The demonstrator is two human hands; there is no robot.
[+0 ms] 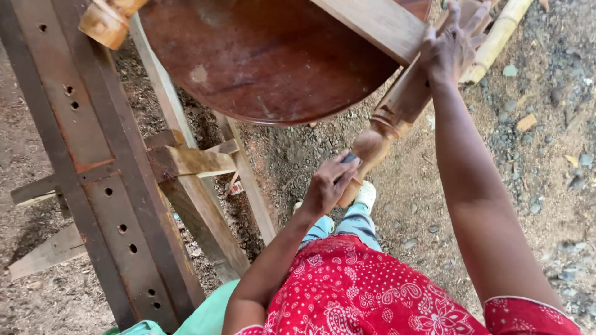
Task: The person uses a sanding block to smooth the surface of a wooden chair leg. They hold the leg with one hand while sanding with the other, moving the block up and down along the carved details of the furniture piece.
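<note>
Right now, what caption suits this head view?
Left hand rubs a turned table leg while right hand steadies it.

Bare ground [410,205] of packed brown dirt fills the view, strewn with small grey stones [562,124] on the right and wood chips and shavings on the left. A rusty metal frame [93,167] with drilled holes runs diagonally across the left side, with rough wooden beams [198,205] crossed beside and beneath it, standing on the dirt. A pale bamboo pole [500,34] lies near the stones at upper right.
</note>
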